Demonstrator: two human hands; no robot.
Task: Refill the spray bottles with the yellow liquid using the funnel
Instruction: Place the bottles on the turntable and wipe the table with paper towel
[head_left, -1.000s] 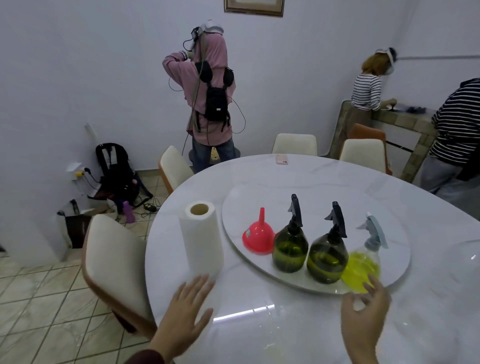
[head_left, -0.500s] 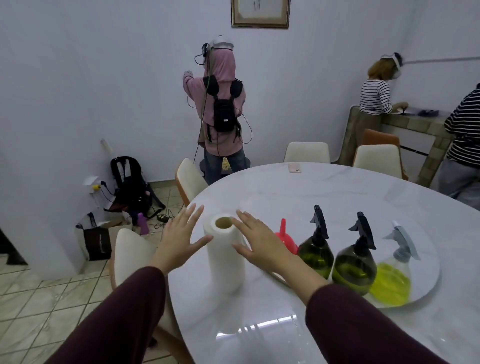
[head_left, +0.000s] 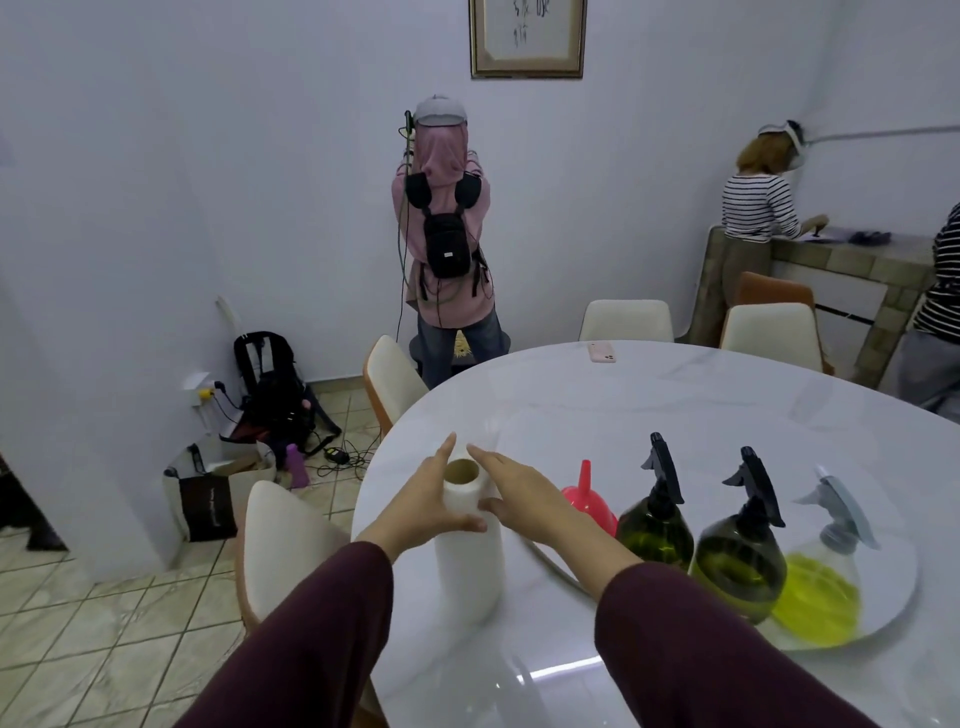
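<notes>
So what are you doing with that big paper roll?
Both hands are closing around the top of the paper towel roll, which stands upright on the white table: the left hand on one side, the right hand on the other. The red funnel and the three spray bottles, two dark green and one clear with yellow liquid, wait untouched on the round tray.

The room is evenly and rather dimly lit with a cool, bluish cast. A bright streak of glare is reflected on the marble table at the lower centre. Shadows are kept soft. Motion blur is seen on the paper towel roll; straight lines are bowed near the frame edges.
</notes>
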